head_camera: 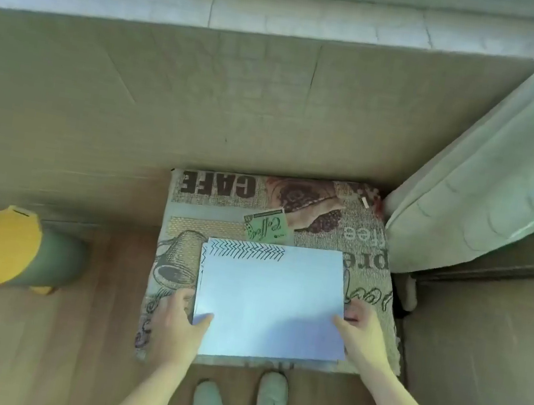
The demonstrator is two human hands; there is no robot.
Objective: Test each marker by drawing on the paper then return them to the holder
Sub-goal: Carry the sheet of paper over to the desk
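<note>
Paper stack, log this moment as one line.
paper stack on cushion | left hand holds left edge | right hand holds right edge | zigzags top-left

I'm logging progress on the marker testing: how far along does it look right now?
Some testing looks done: black zigzag lines cross the top of a lower sheet. In hand: the left hand and right hand grip the edges of a blank top sheet on the printed cushion. Left: no markers or holder are visible, so how many remain is unknown.

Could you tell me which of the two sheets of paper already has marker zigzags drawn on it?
The lower sheet, peeking out along the far and left edges, carries the zigzags; the top sheet covering it is blank.
</note>
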